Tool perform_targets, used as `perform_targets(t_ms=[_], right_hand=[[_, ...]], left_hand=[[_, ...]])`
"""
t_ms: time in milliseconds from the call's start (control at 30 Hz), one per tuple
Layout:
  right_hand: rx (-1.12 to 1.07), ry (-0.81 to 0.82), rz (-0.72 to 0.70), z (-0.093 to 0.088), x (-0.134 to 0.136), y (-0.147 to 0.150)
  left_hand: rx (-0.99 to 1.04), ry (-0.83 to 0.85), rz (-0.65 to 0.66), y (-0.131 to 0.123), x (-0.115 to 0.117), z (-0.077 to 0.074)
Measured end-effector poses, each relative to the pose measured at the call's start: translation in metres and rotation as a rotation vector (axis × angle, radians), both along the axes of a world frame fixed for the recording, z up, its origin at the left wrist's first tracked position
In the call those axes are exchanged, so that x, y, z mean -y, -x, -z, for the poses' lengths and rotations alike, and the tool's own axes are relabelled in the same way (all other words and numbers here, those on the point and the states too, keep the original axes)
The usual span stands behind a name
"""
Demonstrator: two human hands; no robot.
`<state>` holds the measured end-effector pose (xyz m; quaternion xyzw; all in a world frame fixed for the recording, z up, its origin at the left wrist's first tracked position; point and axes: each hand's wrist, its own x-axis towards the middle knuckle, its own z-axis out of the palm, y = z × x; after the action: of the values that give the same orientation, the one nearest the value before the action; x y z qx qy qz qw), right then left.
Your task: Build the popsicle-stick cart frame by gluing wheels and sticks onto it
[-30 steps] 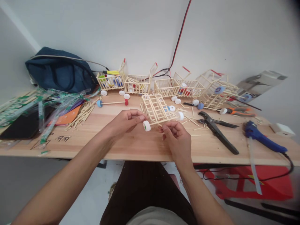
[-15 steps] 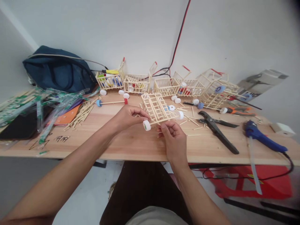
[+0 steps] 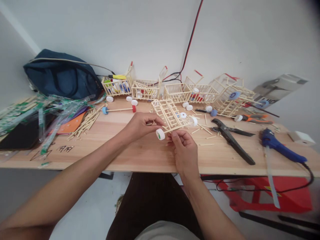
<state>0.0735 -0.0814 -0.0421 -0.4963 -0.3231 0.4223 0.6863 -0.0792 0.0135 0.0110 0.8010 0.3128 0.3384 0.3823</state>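
Note:
A small cart frame of pale wooden sticks [image 3: 169,115] is held up over the table, tilted, between my two hands. An axle stick crosses its near side, with a white bottle-cap wheel [image 3: 160,134] at the left end and another white wheel [image 3: 193,121] at the right. My left hand [image 3: 147,125] pinches the frame's left edge just behind the near wheel. From below, the thumb and fingers of my right hand [image 3: 184,145] grip the frame near the axle's middle; the fingertips are partly hidden.
Several finished stick carts [image 3: 147,89] line the wall. A wheeled axle [image 3: 120,109] and loose sticks [image 3: 87,123] lie left. At right are a black-handled cutter [image 3: 233,141], orange-handled pliers [image 3: 257,118] and a blue glue gun [image 3: 282,145]. A blue bag [image 3: 62,75] stands back left.
The cart frame has shifted slightly right and turned a little in my hands. My left hand has moved a little right with it; my right hand has barely moved.

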Motion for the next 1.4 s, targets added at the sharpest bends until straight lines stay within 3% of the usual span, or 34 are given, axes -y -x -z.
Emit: perform_targets(t_ms=[400, 600, 767, 1000, 1233, 1400], right_hand=[[-0.011, -0.007, -0.038, 0.0, 0.002, -0.003], [0.007, 0.031, -0.029, 0.0, 0.008, -0.013], [0.095, 0.064, -0.074, 0.002, 0.012, -0.023], [0.399, 0.123, -0.138, -0.006, 0.016, -0.049], [1.015, 0.078, 0.157, -0.019, -0.001, -0.126], [1.315, 0.07, 0.188, -0.02, -0.028, -0.164]], left_hand=[[0.033, 0.002, 0.025, 0.004, -0.001, -0.005], [-0.094, 0.023, -0.183, 0.042, -0.007, -0.007], [-0.21, 0.086, -0.283, 0.071, -0.003, 0.007], [-0.286, 0.095, -0.234, 0.073, 0.013, 0.021], [-0.289, 0.025, -0.194, 0.071, 0.022, 0.028], [-0.278, -0.013, -0.189, 0.071, 0.025, 0.029]])
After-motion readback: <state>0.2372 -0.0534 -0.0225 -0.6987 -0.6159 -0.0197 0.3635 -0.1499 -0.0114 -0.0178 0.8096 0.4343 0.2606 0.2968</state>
